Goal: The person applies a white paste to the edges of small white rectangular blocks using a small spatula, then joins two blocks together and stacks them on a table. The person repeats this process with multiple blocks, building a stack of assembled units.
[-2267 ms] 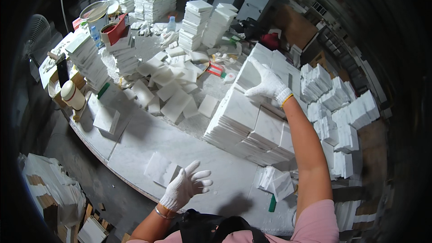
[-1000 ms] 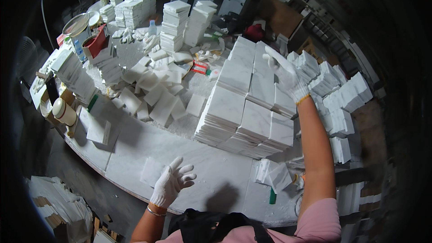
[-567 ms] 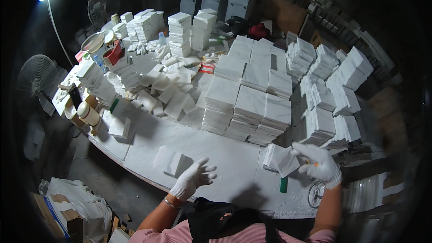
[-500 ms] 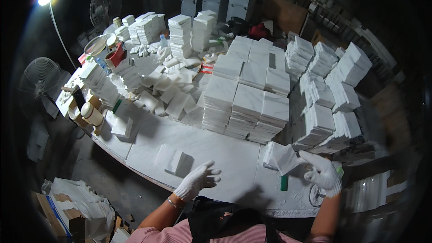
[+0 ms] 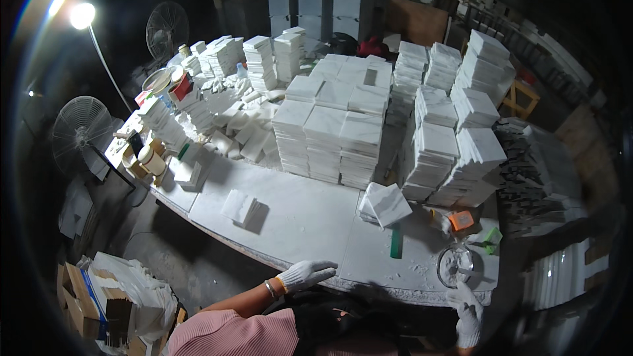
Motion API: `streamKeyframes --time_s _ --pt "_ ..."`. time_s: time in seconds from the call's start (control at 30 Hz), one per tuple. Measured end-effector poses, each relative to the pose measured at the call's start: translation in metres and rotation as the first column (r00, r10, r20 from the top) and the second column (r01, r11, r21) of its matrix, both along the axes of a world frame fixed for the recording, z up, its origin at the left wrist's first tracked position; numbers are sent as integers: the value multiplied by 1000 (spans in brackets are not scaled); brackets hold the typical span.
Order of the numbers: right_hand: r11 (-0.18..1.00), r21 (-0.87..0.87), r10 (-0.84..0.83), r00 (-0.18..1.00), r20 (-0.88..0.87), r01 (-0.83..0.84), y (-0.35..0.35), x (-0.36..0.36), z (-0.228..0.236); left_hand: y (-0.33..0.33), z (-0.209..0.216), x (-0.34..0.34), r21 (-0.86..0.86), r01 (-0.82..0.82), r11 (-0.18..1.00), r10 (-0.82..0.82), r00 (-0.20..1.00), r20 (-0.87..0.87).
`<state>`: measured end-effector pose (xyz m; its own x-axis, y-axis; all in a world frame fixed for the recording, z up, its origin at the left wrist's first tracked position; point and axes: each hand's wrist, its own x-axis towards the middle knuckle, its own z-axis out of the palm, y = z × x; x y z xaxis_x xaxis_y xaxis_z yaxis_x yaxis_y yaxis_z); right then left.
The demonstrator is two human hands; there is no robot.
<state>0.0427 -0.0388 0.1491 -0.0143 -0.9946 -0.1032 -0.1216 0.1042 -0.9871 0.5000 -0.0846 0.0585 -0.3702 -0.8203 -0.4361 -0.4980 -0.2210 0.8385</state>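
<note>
My left hand [image 5: 308, 275], in a white knit glove, hovers by the table's near edge with its fingers stretched flat and nothing in it. At the right, my right hand [image 5: 467, 310], also gloved, has its fingertips at the near rim of a round clear bowl [image 5: 440, 271] with white material inside. A short pale piece shows in the bowl just above the fingertips; what they pinch is too small to make out. A white marble tile [image 5: 392, 206] lies askew on a small stack of tiles, with a green block [image 5: 396, 244] in front. Another few tiles [image 5: 239, 207] lie left of centre.
Tall tile stacks [image 5: 326, 135] fill the table's middle, and more stacks [image 5: 432, 148] stand at the right. An orange object [image 5: 461, 220] and a light green one [image 5: 492, 240] flank the bowl. Tile offcuts, a cream cylindrical container [image 5: 151, 160] and a fan [image 5: 82, 130] are at the left.
My right hand has left the marble tile by the small stack and moved down to the bowl. My left hand has lowered toward the table's edge. The view has shifted to the right.
</note>
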Motion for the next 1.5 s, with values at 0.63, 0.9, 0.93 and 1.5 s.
streamKeyframes --time_s 0.63,0.9,0.93,1.5 --pt "964 123 -242 969 57 234 84 -63 -75 -13 44 -70 -76 239 968 -187 891 415" --pt "949 196 -247 969 -16 245 70 -36 -82 -48 -23 -47 -259 382 887 -316 912 261" --pt "941 219 -261 965 -14 258 65 -34 -81 -51 -27 -46 -256 361 897 -298 921 252" --pt "786 562 -376 921 99 260 -32 -73 -99 -56 -11 -47 -65 49 997 -29 960 278"
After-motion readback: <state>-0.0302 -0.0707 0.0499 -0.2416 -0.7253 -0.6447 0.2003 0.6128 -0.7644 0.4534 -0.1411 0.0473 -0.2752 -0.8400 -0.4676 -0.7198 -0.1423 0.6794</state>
